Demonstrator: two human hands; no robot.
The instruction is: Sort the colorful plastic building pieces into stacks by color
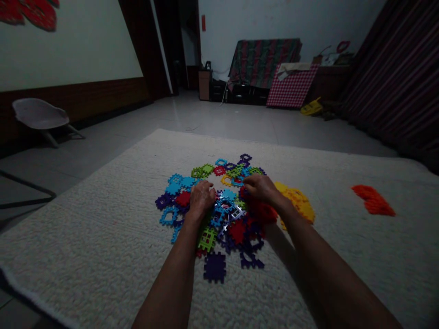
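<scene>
A tiled floor (137,119) spreads beyond the hands, and on it lies a cream textured rug (116,201) beneath them. Far ahead of the hands hangs a striped cloth (264,64); well to their left stands a pale chair (41,114). The heap of interlocking plastic tiles (228,196) sits on the rug, under and between both hands. Yellow tiles (302,204) are piled right of the right hand (259,187), with orange tiles (373,201) farther right. Both it and the left hand (202,197) have bent fingers at the heap; whether either grips a tile, I cannot tell. Nearer the wearer than the hands lie a green lattice tile (207,238) and a solid purple square tile (215,267).
</scene>
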